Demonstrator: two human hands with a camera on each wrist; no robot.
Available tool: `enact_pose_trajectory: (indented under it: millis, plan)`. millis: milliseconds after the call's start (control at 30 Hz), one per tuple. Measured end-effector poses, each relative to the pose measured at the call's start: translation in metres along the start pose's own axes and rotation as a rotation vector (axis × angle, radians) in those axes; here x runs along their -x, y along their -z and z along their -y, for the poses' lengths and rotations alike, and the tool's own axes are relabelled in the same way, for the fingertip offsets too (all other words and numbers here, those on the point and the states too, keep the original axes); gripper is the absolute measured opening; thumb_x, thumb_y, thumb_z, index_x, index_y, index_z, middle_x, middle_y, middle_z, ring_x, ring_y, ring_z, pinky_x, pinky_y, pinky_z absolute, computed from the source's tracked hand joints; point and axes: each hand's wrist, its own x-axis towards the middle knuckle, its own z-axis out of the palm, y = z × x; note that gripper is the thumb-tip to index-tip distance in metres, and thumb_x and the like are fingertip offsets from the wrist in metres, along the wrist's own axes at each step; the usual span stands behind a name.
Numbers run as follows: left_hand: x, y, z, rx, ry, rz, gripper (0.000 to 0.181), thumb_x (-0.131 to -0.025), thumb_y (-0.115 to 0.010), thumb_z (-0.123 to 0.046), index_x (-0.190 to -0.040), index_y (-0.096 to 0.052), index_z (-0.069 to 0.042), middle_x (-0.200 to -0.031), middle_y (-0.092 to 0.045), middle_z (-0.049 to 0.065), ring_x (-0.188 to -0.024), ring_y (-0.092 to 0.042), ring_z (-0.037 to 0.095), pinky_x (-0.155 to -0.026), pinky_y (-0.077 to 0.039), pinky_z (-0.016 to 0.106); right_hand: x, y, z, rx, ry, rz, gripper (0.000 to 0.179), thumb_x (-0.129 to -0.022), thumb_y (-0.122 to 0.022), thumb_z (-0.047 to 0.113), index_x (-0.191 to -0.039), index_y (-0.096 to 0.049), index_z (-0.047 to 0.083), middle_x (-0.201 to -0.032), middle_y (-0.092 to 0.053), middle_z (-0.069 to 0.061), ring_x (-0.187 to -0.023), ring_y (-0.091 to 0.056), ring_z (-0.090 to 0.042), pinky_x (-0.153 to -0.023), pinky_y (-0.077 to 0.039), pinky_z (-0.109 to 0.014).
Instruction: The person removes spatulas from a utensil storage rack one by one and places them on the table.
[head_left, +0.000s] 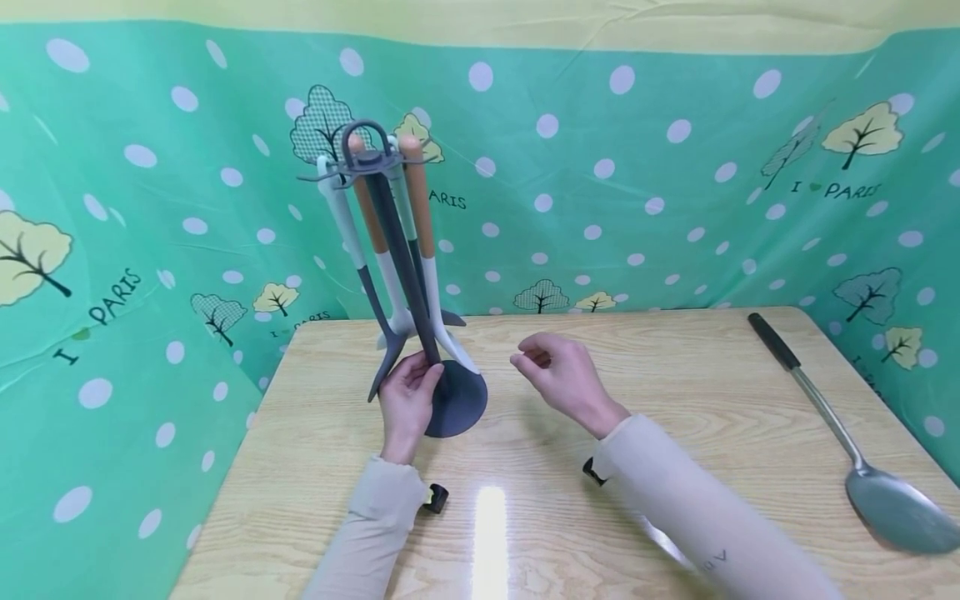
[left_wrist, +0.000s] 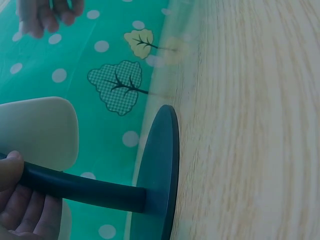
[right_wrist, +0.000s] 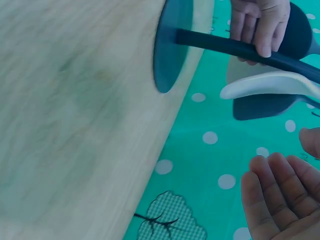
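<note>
My left hand (head_left: 407, 404) grips the dark pole (left_wrist: 85, 189) of a utensil stand low down, just above its round base (head_left: 461, 407). The base sits at the tabletop, with the pole rising to a hooked rack (head_left: 369, 162) topped by a loop. Several kitchen utensils hang around it: some have pale green handles (head_left: 343, 212) and dark heads, others brown handles (head_left: 418, 200) and white heads. To the right of the stand, my right hand (head_left: 566, 375) hovers over the table, fingers loosely bent and holding nothing. Its palm and relaxed fingers show in the right wrist view.
A metal wok turner (head_left: 896, 507) with a black handle lies along the table's right side. Beneath the right sleeve, a shiny strip (head_left: 663, 540) is mostly hidden. A green dotted cloth (head_left: 600, 167) hangs behind and beside the wooden table (head_left: 315, 467).
</note>
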Motion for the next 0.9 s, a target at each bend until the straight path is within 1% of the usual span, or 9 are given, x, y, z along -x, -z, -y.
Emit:
enact_pose_trajectory:
  millis: [200,467,700,900]
  plan:
    - [-0.001,0.0,0.001,0.007,-0.011,0.001,0.023,-0.086,-0.068,0.001,-0.108,-0.066,0.009,-0.101,-0.067,0.025,-0.092,-0.065,0.034,-0.076,-0.053,0.019,-0.011,-0.003,0.012,-0.013,0.027,-0.002,0.019,-0.091,-0.066,0.025,-0.1,-0.07,0.008,-0.088,-0.069,0.002,-0.075,-0.063,-0.008,-0.068,-0.054,-0.027]
    - [0.0,-0.001,0.001,-0.023,-0.017,-0.013,0.023,-0.087,-0.067,0.001,-0.108,-0.066,0.008,-0.101,-0.067,0.024,-0.091,-0.065,0.033,-0.076,-0.052,0.017,-0.021,-0.005,0.022,-0.018,0.065,0.004,0.02,-0.091,-0.066,0.025,-0.1,-0.07,0.007,-0.088,-0.069,0.001,-0.074,-0.063,-0.008,-0.068,-0.054,-0.027]
    - [0.0,0.0,0.0,-0.029,-0.006,-0.014,0.023,-0.087,-0.068,-0.001,-0.109,-0.067,0.006,-0.101,-0.067,0.023,-0.091,-0.066,0.032,-0.077,-0.052,0.017,-0.028,-0.007,0.031,-0.023,0.068,0.015,0.022,-0.091,-0.065,0.027,-0.102,-0.071,0.008,-0.09,-0.069,0.001,-0.075,-0.063,-0.007,-0.068,-0.054,-0.026]
    - [0.0,-0.001,0.0,-0.034,-0.011,-0.018,0.024,-0.086,-0.068,0.0,-0.109,-0.067,0.007,-0.101,-0.067,0.023,-0.092,-0.066,0.033,-0.077,-0.052,0.018,-0.033,-0.009,0.036,-0.039,0.081,0.009,0.022,-0.091,-0.066,0.027,-0.102,-0.07,0.008,-0.092,-0.069,0.002,-0.076,-0.064,-0.007,-0.069,-0.054,-0.026]
